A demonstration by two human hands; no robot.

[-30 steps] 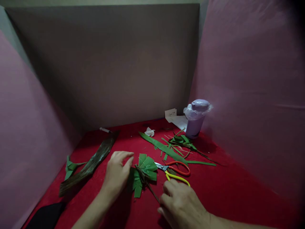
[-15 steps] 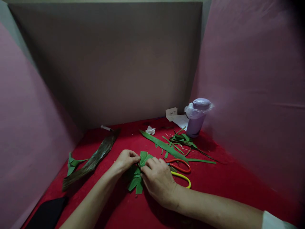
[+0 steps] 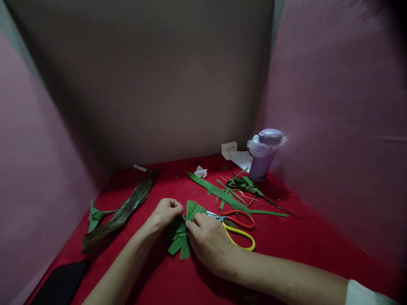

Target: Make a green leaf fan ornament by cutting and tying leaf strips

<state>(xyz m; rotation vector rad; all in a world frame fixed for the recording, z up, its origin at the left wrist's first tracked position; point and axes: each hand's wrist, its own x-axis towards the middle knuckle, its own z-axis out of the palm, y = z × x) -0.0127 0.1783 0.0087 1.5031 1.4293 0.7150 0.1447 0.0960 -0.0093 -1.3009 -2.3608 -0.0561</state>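
Observation:
A folded green leaf piece [image 3: 178, 245] with cut, fanned-out ends lies in front of me on the red cloth. My right hand [image 3: 208, 239] is closed on its right side, fingertips pressed into the middle folds. Just left of the upper end, my left hand [image 3: 165, 214] has thumb and forefinger pinched together; what is between them, if anything, is too small to make out. Scissors [image 3: 237, 222] with one red and one yellow handle lie beside my right hand, the blade tips hidden behind its knuckles.
Behind the scissors lie a long green leaf [image 3: 219, 192], leaf scraps [image 3: 246, 184] and thin sticks. A purple lidded container [image 3: 262, 163], papers [image 3: 240, 160] and crumpled tissue [image 3: 201, 172] stand farther back. At left are a dark dried leaf [image 3: 127, 212], folded leaf [image 3: 94, 216] and black object [image 3: 62, 281].
My left hand has drawn slightly left, away from the leaf piece. My right hand has shifted a little left, so more of the scissors shows.

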